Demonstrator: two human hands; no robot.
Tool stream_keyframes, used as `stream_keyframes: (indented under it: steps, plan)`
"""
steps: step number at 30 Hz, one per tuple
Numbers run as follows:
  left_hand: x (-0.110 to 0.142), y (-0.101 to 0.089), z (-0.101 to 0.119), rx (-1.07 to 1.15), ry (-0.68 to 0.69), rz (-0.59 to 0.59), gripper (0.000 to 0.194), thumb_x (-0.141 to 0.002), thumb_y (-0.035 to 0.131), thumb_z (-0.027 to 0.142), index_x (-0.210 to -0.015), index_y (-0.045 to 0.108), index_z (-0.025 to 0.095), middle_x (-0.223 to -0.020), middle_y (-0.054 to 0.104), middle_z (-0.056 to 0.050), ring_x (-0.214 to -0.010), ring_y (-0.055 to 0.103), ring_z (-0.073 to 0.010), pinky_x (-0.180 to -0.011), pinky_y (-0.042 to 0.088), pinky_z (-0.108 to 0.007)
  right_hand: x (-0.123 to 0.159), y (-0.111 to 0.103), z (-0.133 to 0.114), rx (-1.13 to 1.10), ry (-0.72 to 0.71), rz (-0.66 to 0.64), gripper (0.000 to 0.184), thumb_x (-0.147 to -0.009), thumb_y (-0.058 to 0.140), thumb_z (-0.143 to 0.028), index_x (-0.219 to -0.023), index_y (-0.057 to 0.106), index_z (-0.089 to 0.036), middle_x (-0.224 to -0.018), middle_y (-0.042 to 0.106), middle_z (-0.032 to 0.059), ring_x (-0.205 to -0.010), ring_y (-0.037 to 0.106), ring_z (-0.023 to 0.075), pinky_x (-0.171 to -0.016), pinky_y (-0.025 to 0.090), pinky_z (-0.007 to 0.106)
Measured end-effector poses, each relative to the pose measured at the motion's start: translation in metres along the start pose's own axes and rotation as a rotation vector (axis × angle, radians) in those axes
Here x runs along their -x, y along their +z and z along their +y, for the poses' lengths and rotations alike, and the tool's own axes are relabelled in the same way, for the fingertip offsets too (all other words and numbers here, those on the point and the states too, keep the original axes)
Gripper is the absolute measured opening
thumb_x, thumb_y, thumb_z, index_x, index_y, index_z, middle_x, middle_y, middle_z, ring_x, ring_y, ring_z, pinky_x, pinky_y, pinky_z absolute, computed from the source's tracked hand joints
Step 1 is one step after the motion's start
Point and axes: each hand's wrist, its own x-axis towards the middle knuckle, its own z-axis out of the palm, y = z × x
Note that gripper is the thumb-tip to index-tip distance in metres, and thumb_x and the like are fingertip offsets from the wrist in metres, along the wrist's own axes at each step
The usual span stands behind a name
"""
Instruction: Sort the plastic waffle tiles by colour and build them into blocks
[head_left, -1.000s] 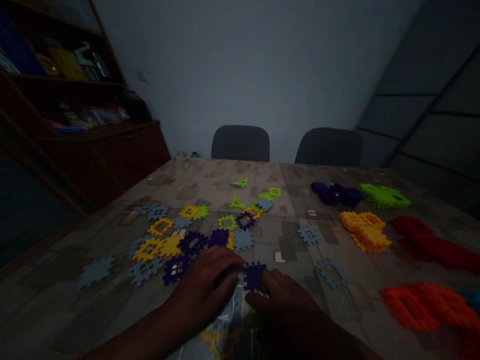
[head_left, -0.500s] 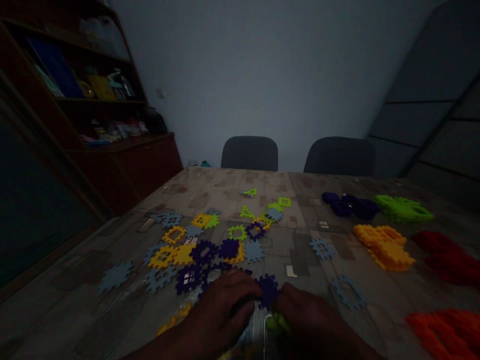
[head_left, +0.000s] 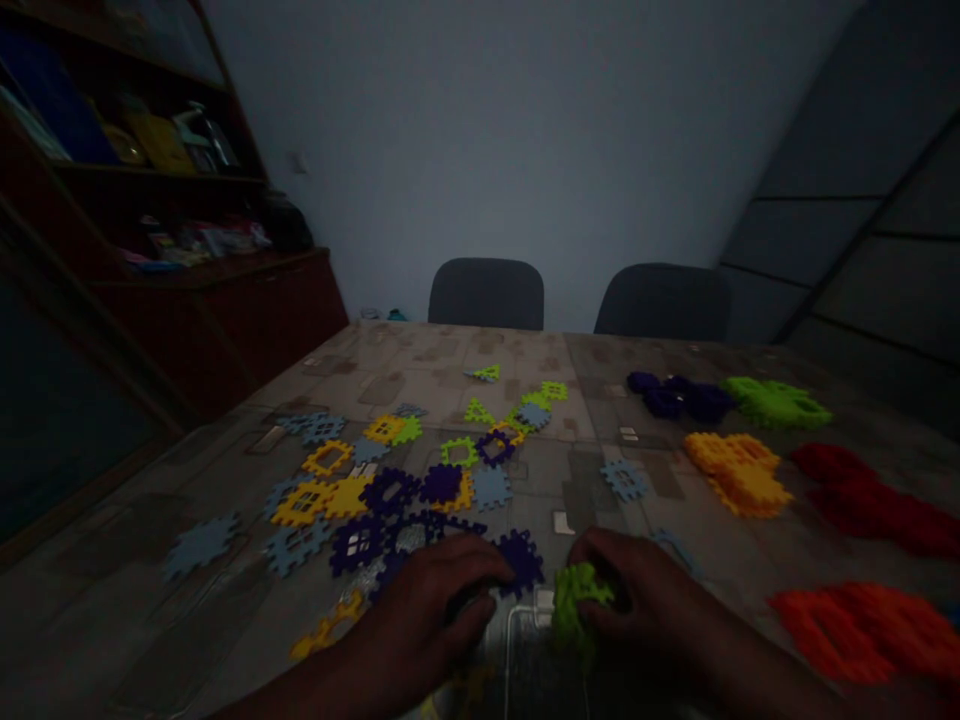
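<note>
My left hand [head_left: 439,605] is curled, its fingertips on the edge of a dark purple toothed building tile [head_left: 523,560] near the table's front. My right hand [head_left: 637,590] grips a small stack of lime-green toothed tiles [head_left: 574,605] between thumb and fingers, just right of the purple tile. Beyond my left hand lie more purple tiles [head_left: 358,543], some with window cut-outs. A yellow tile [head_left: 330,625] sits beside my left wrist, partly hidden by the forearm. A grey-blue frame tile [head_left: 675,552] is partly covered by my right hand.
Yellow [head_left: 349,495], grey-blue [head_left: 491,487] and green tiles [head_left: 459,452] are scattered across the patterned table [head_left: 420,360]. Sorted piles stand at right: purple [head_left: 679,395], green [head_left: 776,400], yellow [head_left: 739,472], red [head_left: 870,495], orange [head_left: 862,625]. Two chairs [head_left: 486,292] stand beyond.
My right hand has left the purple tile and shifted right, bringing the green stack into plain view. My left hand stays at the purple tile. The camera view swung slightly and returned.
</note>
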Motion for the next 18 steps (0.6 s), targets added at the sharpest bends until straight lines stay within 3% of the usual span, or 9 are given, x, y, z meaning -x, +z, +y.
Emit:
stream_keyframes:
  steps: [4, 7, 10, 15, 18]
  plan:
    - [-0.002, 0.002, 0.002, -0.024, 0.029, -0.054, 0.024, -0.097, 0.050, 0.019, -0.116, 0.061, 0.030, -0.114, 0.063, -0.001, -0.105, 0.059, -0.0190, -0.092, 0.049, -0.034, 0.012, -0.024, 0.011, 0.096, 0.020, -0.067, 0.038, -0.072, 0.072, -0.017, -0.109, 0.062, -0.022, -0.114, 0.066, 0.0083, -0.100, 0.061, 0.0258, -0.085, 0.046, 0.038]
    - [-0.003, 0.001, 0.001, -0.101, 0.065, -0.057, 0.028, -0.096, 0.049, 0.016, -0.119, 0.059, 0.029, -0.117, 0.063, -0.002, -0.108, 0.059, -0.0196, -0.093, 0.049, -0.035, 0.011, -0.028, 0.011, 0.118, -0.168, -0.131, 0.051, -0.073, 0.073, -0.010, -0.120, 0.060, -0.024, -0.125, 0.062, 0.0081, -0.111, 0.056, 0.0259, -0.094, 0.043, 0.039]
    - [-0.003, -0.001, 0.000, -0.187, 0.067, -0.046, 0.033, -0.094, 0.051, 0.014, -0.122, 0.057, 0.029, -0.122, 0.061, -0.004, -0.113, 0.057, -0.0211, -0.098, 0.048, -0.037, 0.003, -0.021, 0.004, 0.175, -0.296, -0.167, 0.055, -0.066, 0.080, -0.010, -0.117, 0.063, -0.022, -0.119, 0.063, 0.0078, -0.109, 0.055, 0.0265, -0.093, 0.043, 0.039]
    - [-0.001, 0.000, 0.001, -0.226, 0.074, -0.109, 0.039, -0.089, 0.056, 0.009, -0.123, 0.056, 0.030, -0.120, 0.061, -0.003, -0.110, 0.058, -0.0227, -0.095, 0.050, -0.038, -0.004, -0.010, 0.001, 0.217, -0.317, -0.165, 0.061, -0.069, 0.079, -0.013, -0.127, 0.059, -0.025, -0.119, 0.060, 0.0077, -0.107, 0.055, 0.0259, -0.088, 0.044, 0.038]
    - [-0.001, 0.003, 0.001, -0.203, 0.085, -0.116, 0.037, -0.091, 0.051, 0.008, -0.121, 0.056, 0.029, -0.116, 0.062, -0.003, -0.106, 0.059, -0.0218, -0.092, 0.050, -0.038, -0.002, -0.009, 0.005, 0.221, -0.344, -0.149, 0.053, -0.071, 0.076, -0.010, -0.120, 0.062, -0.026, -0.113, 0.060, 0.0054, -0.102, 0.055, 0.0231, -0.085, 0.044, 0.034]
